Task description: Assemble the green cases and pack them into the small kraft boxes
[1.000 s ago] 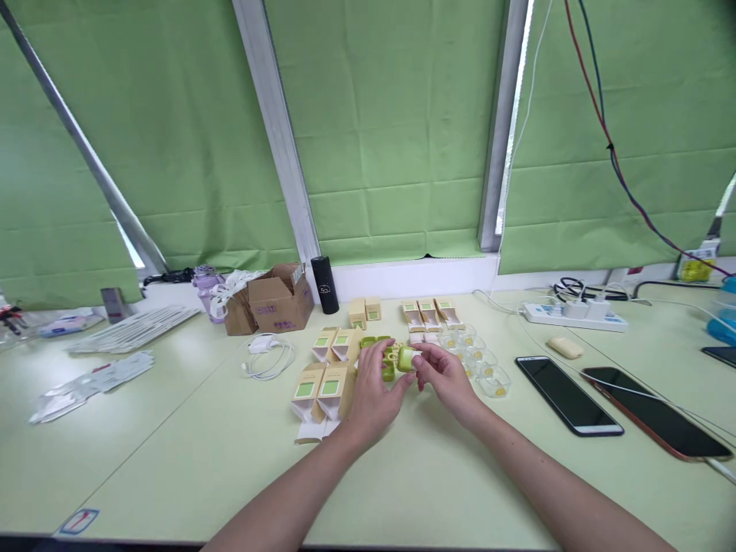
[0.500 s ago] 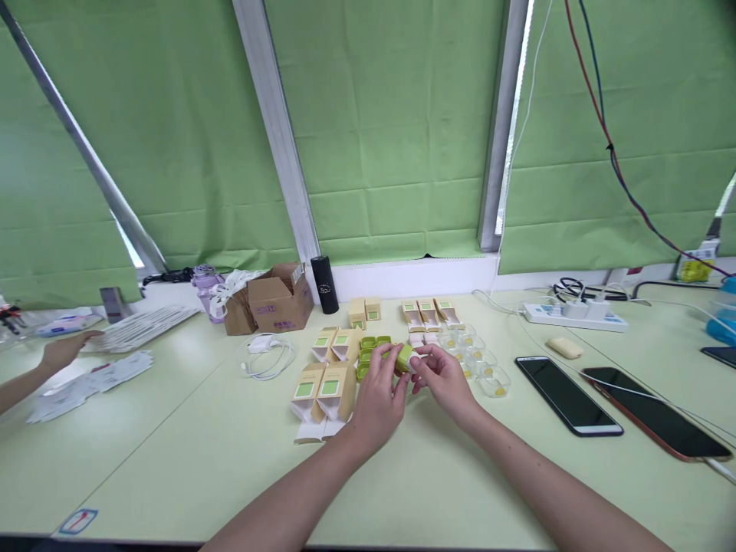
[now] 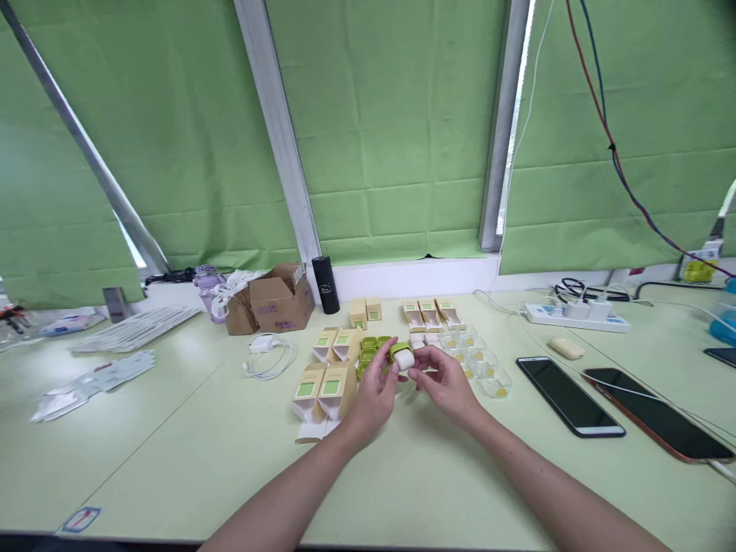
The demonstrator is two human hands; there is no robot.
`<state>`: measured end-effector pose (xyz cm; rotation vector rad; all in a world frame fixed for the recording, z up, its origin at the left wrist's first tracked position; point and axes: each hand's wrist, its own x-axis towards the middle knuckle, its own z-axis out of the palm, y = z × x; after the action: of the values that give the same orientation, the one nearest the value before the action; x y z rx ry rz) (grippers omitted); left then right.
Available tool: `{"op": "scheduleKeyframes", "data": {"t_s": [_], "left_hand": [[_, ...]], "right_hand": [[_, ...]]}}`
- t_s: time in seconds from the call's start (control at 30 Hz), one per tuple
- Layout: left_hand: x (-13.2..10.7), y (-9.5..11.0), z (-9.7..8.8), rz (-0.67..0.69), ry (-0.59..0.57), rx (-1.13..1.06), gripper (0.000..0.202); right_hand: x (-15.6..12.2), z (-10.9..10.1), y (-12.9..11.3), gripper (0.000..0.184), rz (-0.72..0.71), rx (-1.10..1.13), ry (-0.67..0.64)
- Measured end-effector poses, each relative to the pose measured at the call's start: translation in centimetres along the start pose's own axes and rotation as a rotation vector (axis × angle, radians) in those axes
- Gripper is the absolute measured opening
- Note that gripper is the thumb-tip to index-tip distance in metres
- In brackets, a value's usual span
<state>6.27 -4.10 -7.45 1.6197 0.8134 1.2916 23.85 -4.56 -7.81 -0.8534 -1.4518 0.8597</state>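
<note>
A small green case with a rounded white part is tilted in front of me. My left hand closes round its left side with thumb and fingers. At its right edge, the bent fingertips of my right hand hold it from the other side. Behind my left hand sit several small green square containers, partly covered by its fingers. Opened cardboard boxes with green labels stand to the left. To the right lie several clear plastic cups with yellow spots, alongside small white pieces.
More small boxes stand at the back. A brown carton, a black cylinder and a coiled white cable are left. Phones, a cream oval object and a power strip lie right.
The green case has turned so its white part faces me, and my right fingers have eased off that part. At far left another person's hand has left the view.
</note>
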Motion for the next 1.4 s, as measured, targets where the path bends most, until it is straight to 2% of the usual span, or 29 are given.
{"op": "scheduleKeyframes", "data": {"t_s": [0.1, 0.23, 0.43, 1.1, 1.4], "left_hand": [[0.4, -0.1, 0.0, -0.012, 0.017, -0.078, 0.063], [0.7, -0.3, -0.1, -0.037, 0.008, -0.119, 0.060], [0.6, 0.0, 0.1, -0.024, -0.015, -0.104, 0.051], [0.8, 0.1, 1.6, -0.018, 0.095, -0.175, 0.036], [0.4, -0.1, 1.9, 0.029, 0.092, -0.137, 0.033]], "right_hand": [[-0.3, -0.1, -0.1, 0.029, -0.170, -0.206, 0.046], [-0.7, -0.1, -0.2, 0.041, -0.371, -0.397, 0.008], [-0.6, -0.4, 0.2, 0.041, -0.530, -0.586, -0.061], [-0.2, 0.0, -0.5, 0.037, -0.665, -0.642, -0.018], [-0.3, 0.1, -0.4, 0.041, -0.690, -0.675, -0.020]]}}
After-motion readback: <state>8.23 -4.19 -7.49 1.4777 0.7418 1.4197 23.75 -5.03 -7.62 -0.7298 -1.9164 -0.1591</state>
